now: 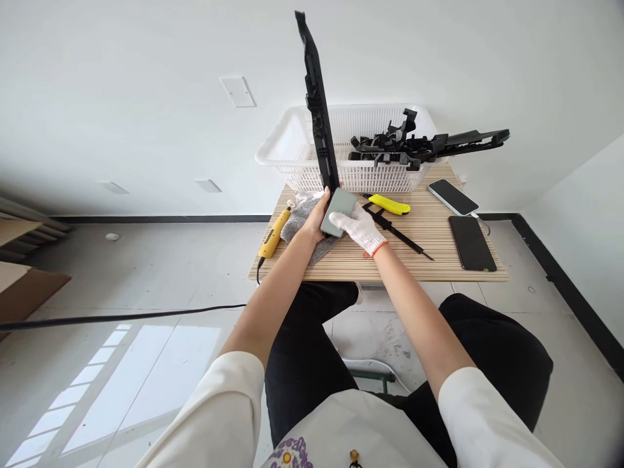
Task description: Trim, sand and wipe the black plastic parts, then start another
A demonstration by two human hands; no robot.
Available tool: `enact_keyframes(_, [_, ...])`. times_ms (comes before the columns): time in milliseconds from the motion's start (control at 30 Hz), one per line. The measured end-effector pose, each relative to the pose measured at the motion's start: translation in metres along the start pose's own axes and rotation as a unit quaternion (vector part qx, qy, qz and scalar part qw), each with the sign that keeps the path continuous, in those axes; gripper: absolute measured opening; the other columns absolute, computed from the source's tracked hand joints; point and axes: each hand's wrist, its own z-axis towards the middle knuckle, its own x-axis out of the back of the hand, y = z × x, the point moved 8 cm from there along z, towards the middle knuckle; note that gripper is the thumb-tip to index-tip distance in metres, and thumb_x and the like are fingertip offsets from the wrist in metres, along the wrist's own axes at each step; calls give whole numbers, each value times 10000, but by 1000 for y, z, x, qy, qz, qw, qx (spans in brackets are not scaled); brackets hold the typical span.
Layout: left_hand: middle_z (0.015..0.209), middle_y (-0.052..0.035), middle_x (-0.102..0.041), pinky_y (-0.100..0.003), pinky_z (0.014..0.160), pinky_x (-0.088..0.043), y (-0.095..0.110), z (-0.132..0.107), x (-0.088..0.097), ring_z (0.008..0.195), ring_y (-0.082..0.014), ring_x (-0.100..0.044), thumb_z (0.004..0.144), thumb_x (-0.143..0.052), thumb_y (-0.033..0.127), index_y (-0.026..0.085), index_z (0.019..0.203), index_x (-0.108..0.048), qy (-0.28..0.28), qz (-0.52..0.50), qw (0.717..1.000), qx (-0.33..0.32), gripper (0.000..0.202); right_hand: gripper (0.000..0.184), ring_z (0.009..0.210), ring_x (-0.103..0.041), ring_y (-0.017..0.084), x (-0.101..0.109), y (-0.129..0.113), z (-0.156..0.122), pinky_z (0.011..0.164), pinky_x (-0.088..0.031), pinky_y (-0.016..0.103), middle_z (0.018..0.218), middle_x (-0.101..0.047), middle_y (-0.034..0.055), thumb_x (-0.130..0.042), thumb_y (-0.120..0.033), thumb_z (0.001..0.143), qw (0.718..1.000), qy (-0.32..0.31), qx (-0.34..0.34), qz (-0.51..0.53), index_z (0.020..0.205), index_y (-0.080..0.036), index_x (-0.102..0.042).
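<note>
My bare left hand (316,218) grips the lower end of a long black plastic part (318,110), which stands nearly upright on the small wooden table (429,260). My right hand (361,227), in a white knit glove, presses a grey-green block (338,211) against the base of that part. A grey cloth (299,221) lies under both hands.
A white slotted basket (287,153) at the table's back holds several black plastic parts (419,146). A yellow utility knife (390,205), a thin black strip (400,234), a yellow-handled tool (273,237) and two phones (453,197) (472,244) lie on the table. A black cable (121,317) crosses the floor.
</note>
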Motion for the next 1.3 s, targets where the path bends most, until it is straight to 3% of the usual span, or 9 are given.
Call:
enact_keyframes(100, [936,-75,-765,-376,934,-546,-1,-1,1,1081,-268,-713,1121,-351,461,238,1322,-705,3,-2,1000,5,465,816,1083,-740,266,-1,-3,1,975,-641,443,1039,-784,54,-966,-486,590,1000,-8,6,7,1294,-241,-632])
enact_keyframes(200, [890,-44,-749,-334,906,-545,2,-2,1,986,-221,-705,1125,-352,470,230,1344,-684,6,-14,1000,-13,465,738,1105,-729,253,18,-12,5,971,-634,405,1075,-766,75,-876,-608,685,995,83,40,34,1267,-219,-644])
enact_keyframes(333, [822,7,-691,-263,763,-540,6,-3,-5,737,-128,-640,1130,-373,415,245,1380,-653,-21,-52,998,-22,412,665,847,-748,228,44,-3,6,626,-624,327,953,-750,86,-678,-773,811,975,214,-24,60,1172,-214,-675])
enact_keyframes(433, [794,10,-651,-251,705,-542,8,-4,-6,686,-113,-629,1126,-389,399,232,1330,-677,-18,-63,998,-18,390,617,700,-705,187,42,4,5,446,-496,247,955,-765,93,-743,-749,772,979,182,-65,59,1090,-223,-695])
enact_keyframes(567, [824,2,-677,-246,704,-532,11,-3,-5,723,-108,-627,1134,-375,369,216,1266,-691,-33,-87,995,-29,375,565,739,-717,179,41,0,2,389,-394,199,1069,-773,99,-806,-617,755,985,153,-56,58,1148,-223,-708])
enact_keyframes(833, [911,-8,-718,-288,744,-532,10,0,3,754,-137,-647,1086,-424,314,201,1302,-663,-43,-47,997,-43,341,573,783,-744,138,37,-16,-2,484,-460,173,1126,-780,29,-618,-426,877,990,129,21,46,1436,-303,-588])
enact_keyframes(1067, [945,-39,-755,-339,882,-528,9,-1,3,824,-175,-646,1065,-358,223,194,1282,-679,-15,5,999,-35,389,851,894,-734,161,48,-12,5,523,-515,189,1373,-667,44,-603,-230,721,981,144,25,126,1546,-355,-439])
enact_keyframes(1200, [956,-49,-774,-333,889,-593,4,4,5,932,-199,-729,975,-523,253,183,1185,-708,-31,34,998,-32,288,1043,762,-663,94,50,-2,8,576,-564,196,1237,-685,-32,-625,-149,639,968,204,16,145,1589,-461,-327])
enact_keyframes(1300, [995,-58,-778,-348,869,-636,0,7,6,952,-229,-765,858,-718,376,175,1119,-700,-51,61,996,-43,329,1038,690,-657,107,44,-1,11,564,-562,220,1085,-708,-59,-615,-133,642,959,177,19,221,1580,-448,-301])
